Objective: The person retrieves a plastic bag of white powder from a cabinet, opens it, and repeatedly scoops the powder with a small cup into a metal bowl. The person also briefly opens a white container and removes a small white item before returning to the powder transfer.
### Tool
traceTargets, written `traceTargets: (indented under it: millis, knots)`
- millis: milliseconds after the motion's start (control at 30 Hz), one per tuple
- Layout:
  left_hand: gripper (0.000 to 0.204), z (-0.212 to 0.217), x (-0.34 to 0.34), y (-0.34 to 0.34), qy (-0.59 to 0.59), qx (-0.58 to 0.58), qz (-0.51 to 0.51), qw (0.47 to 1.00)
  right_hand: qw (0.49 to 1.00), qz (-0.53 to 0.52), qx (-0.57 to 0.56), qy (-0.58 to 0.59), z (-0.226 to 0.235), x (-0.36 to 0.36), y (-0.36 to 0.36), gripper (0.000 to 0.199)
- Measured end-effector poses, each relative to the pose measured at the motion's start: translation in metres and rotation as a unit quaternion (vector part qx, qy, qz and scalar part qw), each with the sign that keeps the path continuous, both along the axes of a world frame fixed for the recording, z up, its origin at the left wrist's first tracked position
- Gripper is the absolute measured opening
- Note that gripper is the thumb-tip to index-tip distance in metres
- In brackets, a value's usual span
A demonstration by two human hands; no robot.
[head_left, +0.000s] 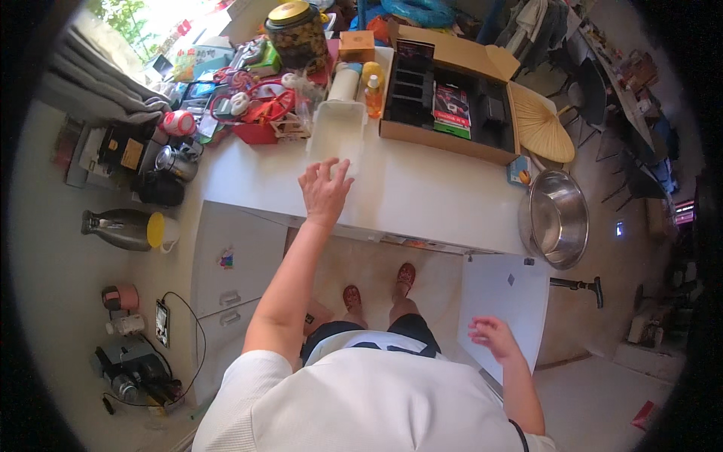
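Note:
A pale, see-through plastic bin (337, 128) sits on the white countertop in front of me. My left hand (325, 188) reaches over its near end, palm down with the fingers spread and slightly bent. Whether the fingertips press on the bin's rim is hard to make out. My right hand (492, 336) hangs lower at my right side, loosely curled with fingers apart and nothing in it. Beside it stands a swung-out white cabinet door (503, 305). Behind the bin are a white cylinder (345, 83) and a bottle of orange liquid (373, 96).
An open cardboard box (452, 143) with black inserts lies right of the bin, with a straw fan (541, 124) and steel basin (556, 218) beyond. Leftward are a red basket (256, 134), a large jar (296, 38) and clutter. A thermos (120, 228) stands far left.

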State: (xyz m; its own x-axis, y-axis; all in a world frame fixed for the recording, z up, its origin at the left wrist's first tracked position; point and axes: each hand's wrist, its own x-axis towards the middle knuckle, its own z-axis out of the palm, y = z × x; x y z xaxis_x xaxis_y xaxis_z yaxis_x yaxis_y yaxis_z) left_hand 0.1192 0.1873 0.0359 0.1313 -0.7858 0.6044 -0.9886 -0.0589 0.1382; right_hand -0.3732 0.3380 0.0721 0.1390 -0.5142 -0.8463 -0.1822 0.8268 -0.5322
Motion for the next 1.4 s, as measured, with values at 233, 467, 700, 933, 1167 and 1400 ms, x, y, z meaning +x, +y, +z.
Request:
traceTargets:
  millis: [233,467,700,933,1167,1400]
  knots:
    - [0.015,-0.005,0.028,0.006,0.009,-0.005,-0.091,0.996,0.996,-0.086,-0.031,-0.006,0.021,0.009,0.091,0.032]
    - [0.013,0.071,0.040,0.031,0.069,-0.059,-0.117,0.989,0.998,-0.053,-0.026,-0.003,-0.018,0.008,0.125,0.030]
    - [0.004,0.123,0.058,-0.088,0.042,-0.100,-0.134,0.985,0.986,-0.157,-0.033,0.052,-0.014,-0.019,0.172,0.030]
    - [0.008,0.090,0.079,-0.161,-0.031,0.028,-0.022,0.999,0.987,-0.158,-0.001,0.038,-0.038,-0.049,0.239,0.029]
    - [0.028,0.066,0.076,-0.177,-0.048,0.108,0.030,0.993,0.979,-0.202,0.016,0.012,-0.041,-0.058,0.266,0.028]
    - [0.058,0.065,0.027,-0.097,0.033,-0.068,-0.069,0.995,0.988,-0.151,-0.031,0.010,-0.059,-0.077,0.248,0.035]
